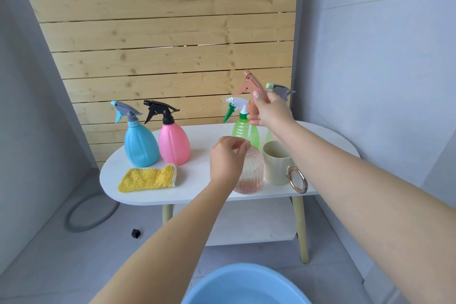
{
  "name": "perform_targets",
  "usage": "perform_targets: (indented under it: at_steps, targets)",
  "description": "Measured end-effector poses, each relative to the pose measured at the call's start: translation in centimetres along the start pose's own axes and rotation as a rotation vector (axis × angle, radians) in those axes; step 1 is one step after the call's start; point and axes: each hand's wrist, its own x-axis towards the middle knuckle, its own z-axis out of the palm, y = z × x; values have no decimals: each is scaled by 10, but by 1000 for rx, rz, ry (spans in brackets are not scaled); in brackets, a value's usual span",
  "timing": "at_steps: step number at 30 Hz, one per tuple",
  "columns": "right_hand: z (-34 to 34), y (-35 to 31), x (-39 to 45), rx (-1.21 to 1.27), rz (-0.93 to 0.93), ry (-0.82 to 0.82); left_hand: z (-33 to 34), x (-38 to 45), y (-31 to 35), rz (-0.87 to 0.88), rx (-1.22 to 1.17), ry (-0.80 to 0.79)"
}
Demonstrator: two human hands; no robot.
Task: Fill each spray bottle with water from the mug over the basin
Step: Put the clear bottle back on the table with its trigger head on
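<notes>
Blue bottle (140,143) with grey-and-blue trigger, pink bottle (174,143) with black trigger, green bottle (243,131) with white-and-green trigger, clear ribbed pink bottle (251,170), terracotta sprayer (250,85), cream mug (275,164) with rose-gold ring handle, yellow cloth (147,178), white bench (197,192), light blue basin (246,284)

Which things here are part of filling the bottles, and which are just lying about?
In the job: clear ribbed bottle, its brown spray head, cream mug, blue basin, blue bottle, pink bottle, green bottle.

Lying about: yellow cloth, grey hose ring, small black cap.
</notes>
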Motion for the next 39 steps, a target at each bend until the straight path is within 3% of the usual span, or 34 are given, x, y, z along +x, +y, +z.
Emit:
perform_targets:
  at_steps: [7, 15, 20, 26, 32, 36, 39]
  targets:
    - [1, 22, -19, -249, 56, -191, 6, -4, -7, -55, -86, 36]
    - [-6, 22, -16, -532, -3, -403, 20, -10, -19, -267, -240, 42]
    - [-2, 18, -11, -699, -70, -405, 21, -14, -19, -269, -334, 76]
    - [6, 6, -6, -675, 43, -432, 22, -14, -21, -221, -356, 88]
    - [11, -4, 0, -986, 59, -415, 18, -7, -13, -232, -264, 49]
    - [3, -19, -1, -851, -108, -458, 14, -5, -14, -181, -174, -8]
    - [-9, -33, 6, -1032, -377, -560, 13, -5, -13, -177, -150, -32]
